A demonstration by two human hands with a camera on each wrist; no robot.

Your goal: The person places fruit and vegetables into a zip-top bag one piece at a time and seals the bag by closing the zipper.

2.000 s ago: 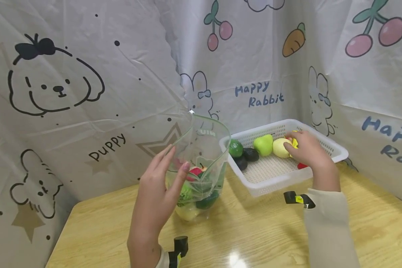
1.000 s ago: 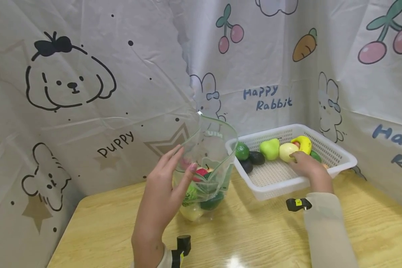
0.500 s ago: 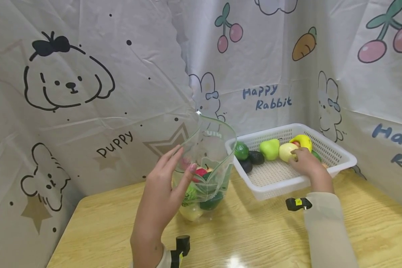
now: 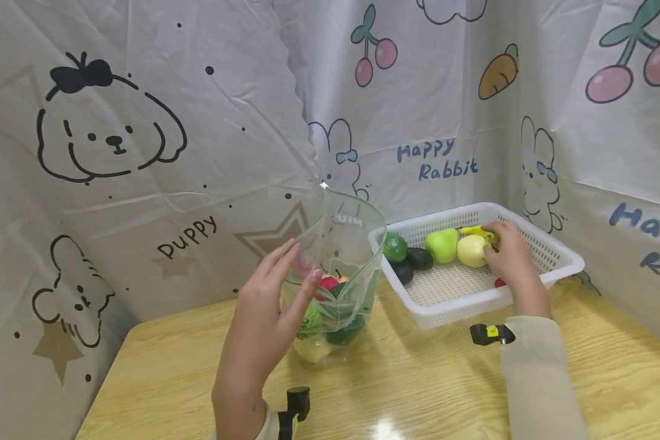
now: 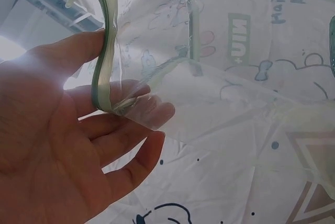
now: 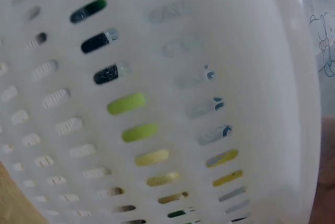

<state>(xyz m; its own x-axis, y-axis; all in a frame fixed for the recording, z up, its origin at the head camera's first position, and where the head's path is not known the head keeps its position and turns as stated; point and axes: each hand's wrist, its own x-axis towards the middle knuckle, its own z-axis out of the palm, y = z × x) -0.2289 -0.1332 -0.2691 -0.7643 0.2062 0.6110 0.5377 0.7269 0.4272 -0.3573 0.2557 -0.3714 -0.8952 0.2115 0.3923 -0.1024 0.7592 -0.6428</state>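
Your left hand (image 4: 264, 302) on bag (image 4: 357, 278), right hand (image 4: 513, 253) in basket (image 4: 451, 313).
Bag stands on table (image 4: 412, 385), your thumb and fingers hold its rim; right fingers at banana (image 4: 473, 230) by pale fruit (image 4: 470, 252), can't tell if gripping.

In head view, the cloth (image 4: 137, 214) reads "puppy" (image 4: 187, 237) at nine o'clock, "Happy Rabbit" (image 4: 437, 160) at two, cut-off "Hap" (image 4: 645, 221) at three. The bag (image 4: 357, 244) bears letters U, I, N.
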